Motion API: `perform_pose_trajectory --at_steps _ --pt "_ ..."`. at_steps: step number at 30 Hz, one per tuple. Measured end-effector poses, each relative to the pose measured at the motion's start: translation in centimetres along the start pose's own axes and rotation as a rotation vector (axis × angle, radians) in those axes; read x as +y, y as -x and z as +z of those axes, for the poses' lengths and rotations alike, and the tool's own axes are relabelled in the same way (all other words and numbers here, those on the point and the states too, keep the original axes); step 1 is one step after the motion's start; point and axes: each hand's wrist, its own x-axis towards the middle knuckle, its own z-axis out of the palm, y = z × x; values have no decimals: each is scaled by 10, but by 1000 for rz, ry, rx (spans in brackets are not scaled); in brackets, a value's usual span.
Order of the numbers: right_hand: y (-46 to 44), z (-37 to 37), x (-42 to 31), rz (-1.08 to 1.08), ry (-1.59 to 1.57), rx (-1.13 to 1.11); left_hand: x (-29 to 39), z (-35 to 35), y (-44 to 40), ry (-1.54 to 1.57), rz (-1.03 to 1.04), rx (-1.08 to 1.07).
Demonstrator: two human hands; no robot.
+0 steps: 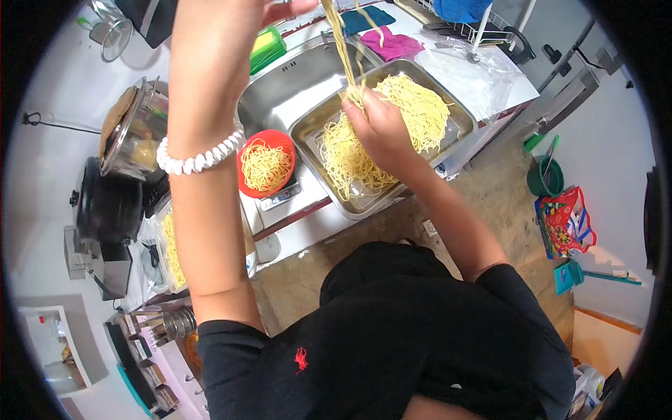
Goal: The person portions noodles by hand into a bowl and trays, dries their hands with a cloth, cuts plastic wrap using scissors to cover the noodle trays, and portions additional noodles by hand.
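Observation:
My left hand [289, 10], on the arm with a white coiled band [199, 159], is raised at the top edge and mostly cut off. A stretched bundle of yellow noodles [339, 43] runs down from beside its fingertips, its upper end out of view. Closed around the lower end of this bundle is my right hand [381, 133], above a rectangular metal tray [323, 187]. Two heaps of loose noodles [416, 112] lie in the tray. Left of it, a red bowl [245, 183] with more noodles sits on a small scale [281, 198].
Behind the tray is a steel sink [273, 91], with a green container [267, 49] and a magenta cloth [393, 44] beside it. A dish rack [490, 31] stands at the back right. To the left are a black pot [108, 203] and bagged noodles [171, 248].

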Motion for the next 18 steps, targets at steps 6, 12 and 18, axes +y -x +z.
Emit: perform_pose_trajectory --at_steps 6,12,18 --pt "34 5 33 57 12 -138 7 -14 -5 14 184 41" --pt "51 2 46 215 244 -242 16 -28 -19 -47 366 80" --pt "59 6 65 266 284 -180 23 -53 -52 -25 646 60"
